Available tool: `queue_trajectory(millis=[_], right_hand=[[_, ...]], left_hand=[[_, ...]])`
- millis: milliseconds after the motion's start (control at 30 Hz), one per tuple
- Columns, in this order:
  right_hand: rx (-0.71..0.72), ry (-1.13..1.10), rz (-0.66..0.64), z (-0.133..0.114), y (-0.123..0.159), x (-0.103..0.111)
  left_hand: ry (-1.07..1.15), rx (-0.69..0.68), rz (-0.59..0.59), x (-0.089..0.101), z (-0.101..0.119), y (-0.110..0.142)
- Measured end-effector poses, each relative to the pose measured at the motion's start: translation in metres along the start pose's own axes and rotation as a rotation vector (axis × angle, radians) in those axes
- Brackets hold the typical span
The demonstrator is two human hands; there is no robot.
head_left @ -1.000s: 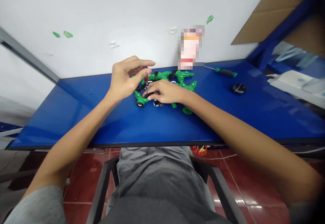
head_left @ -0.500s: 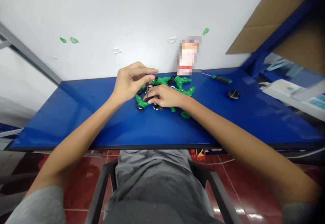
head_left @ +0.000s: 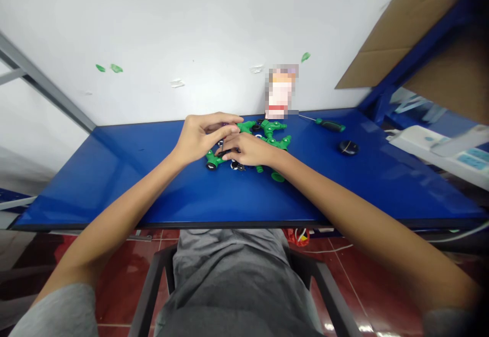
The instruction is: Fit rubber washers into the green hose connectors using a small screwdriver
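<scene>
Your left hand (head_left: 203,138) is curled, palm down, fingers bunched and pointing right over the middle of the green plastic tee fittings (head_left: 272,129). Anything pinched there is hidden by the fingers, so you can't tell if it has hold of something

Your right hand (head_left: 247,149) is half closed, palm down, coming in from the right, with its fingertips (head_left: 228,155) on or just beside a thin black piece (head_left: 229,151). Grip unclear. The two hands are almost touching, right fingers just under the left thumb

Fittings sit in a loose pile at mid-table, toward the far edge, partly under both hands, with black rings (head_left: 234,165) mixed in. One fitting with a black end (head_left: 212,161) sticks out near-left, just below your left hand. A green cup-shaped end (head_left: 277,176) sits at the near side of the pile

On the blue table (head_left: 114,189), right of the pile, a screwdriver with a green and black handle (head_left: 330,125) lies flat near the far edge, and a round black object (head_left: 347,147) sits nearer you. A pixelated upright container (head_left: 280,92) stands at the far edge against the white wall (head_left: 153,47). A white power strip (head_left: 439,146) is off to the right
</scene>
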State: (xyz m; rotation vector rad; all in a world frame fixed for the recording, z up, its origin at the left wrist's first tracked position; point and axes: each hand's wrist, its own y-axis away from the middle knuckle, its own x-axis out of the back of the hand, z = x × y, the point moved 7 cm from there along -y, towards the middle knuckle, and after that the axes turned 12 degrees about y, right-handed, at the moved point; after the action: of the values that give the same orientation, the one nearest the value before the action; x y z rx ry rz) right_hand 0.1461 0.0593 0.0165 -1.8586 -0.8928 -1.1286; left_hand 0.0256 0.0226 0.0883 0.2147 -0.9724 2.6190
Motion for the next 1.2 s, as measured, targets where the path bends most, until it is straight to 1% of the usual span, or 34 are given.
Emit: queue_trajectory(millis=[167,233,300,367,400,433,467,500,533,600,633,700,733,800,833,867,933,1000,1067,1133,1200], right_hand=[[-0.009,-0.011,-0.017,-0.001,0.001,0.001],[-0.013,-0.006,-0.027,-0.002,0.001,0.001],[-0.018,0.005,-0.029,-0.002,0.001,0.001],[-0.017,0.029,-0.024,-0.002,0.002,0.001],[-0.012,0.046,-0.020,-0.003,0.002,0.001],[-0.006,0.065,-0.009,-0.003,0.003,0.002],[0.003,0.080,0.008,-0.004,0.004,0.004],[0.013,0.089,0.033,-0.005,0.006,0.008],[0.023,0.091,0.064,-0.006,0.007,0.012],[0.036,0.087,0.139,-0.009,0.010,0.024],[0.037,0.084,0.177,-0.010,0.012,0.030],[0.028,0.080,0.256,-0.012,0.016,0.042],[0.023,0.078,0.298,-0.013,0.019,0.048],[0.021,0.073,0.374,-0.014,0.022,0.055],[0.024,0.075,0.408,-0.015,0.024,0.056],[0.025,0.080,0.442,-0.015,0.025,0.056],[0.010,0.094,0.536,-0.014,0.028,0.057],[-0.040,0.098,0.657,-0.011,0.031,0.059],[-0.094,0.089,0.751,-0.009,0.035,0.063],[-0.120,0.085,0.787,-0.010,0.037,0.067],[-0.107,0.097,0.803,-0.015,0.039,0.072]], left_hand=[[0.012,0.011,0.029,-0.001,-0.005,-0.001],[0.021,0.018,0.006,-0.001,-0.005,-0.002],[0.020,0.017,-0.033,0.001,0.001,-0.004],[-0.011,-0.010,-0.032,0.011,0.010,-0.007],[-0.040,-0.032,0.000,0.021,0.014,-0.009],[-0.085,-0.064,0.057,0.034,0.019,-0.010],[-0.155,-0.061,0.092,0.045,0.020,-0.012],[-0.240,-0.025,0.107,0.055,0.017,-0.013],[-0.327,0.049,0.081,0.062,0.010,-0.013],[-0.435,0.226,0.002,0.068,-0.011,-0.011],[-0.442,0.301,-0.024,0.069,-0.021,-0.009],[-0.338,0.437,-0.062,0.063,-0.039,-0.002],[-0.237,0.497,-0.074,0.057,-0.046,0.002],[-0.004,0.597,-0.108,0.039,-0.056,0.010],[0.090,0.625,-0.121,0.029,-0.058,0.013],[0.164,0.629,-0.116,0.021,-0.058,0.014],[0.266,0.601,-0.037,0.011,-0.057,0.015],[0.305,0.566,0.055,0.006,-0.056,0.015],[0.316,0.532,0.125,0.004,-0.054,0.015],[0.315,0.490,0.162,0.003,-0.052,0.016],[0.303,0.437,0.172,0.001,-0.048,0.017]])
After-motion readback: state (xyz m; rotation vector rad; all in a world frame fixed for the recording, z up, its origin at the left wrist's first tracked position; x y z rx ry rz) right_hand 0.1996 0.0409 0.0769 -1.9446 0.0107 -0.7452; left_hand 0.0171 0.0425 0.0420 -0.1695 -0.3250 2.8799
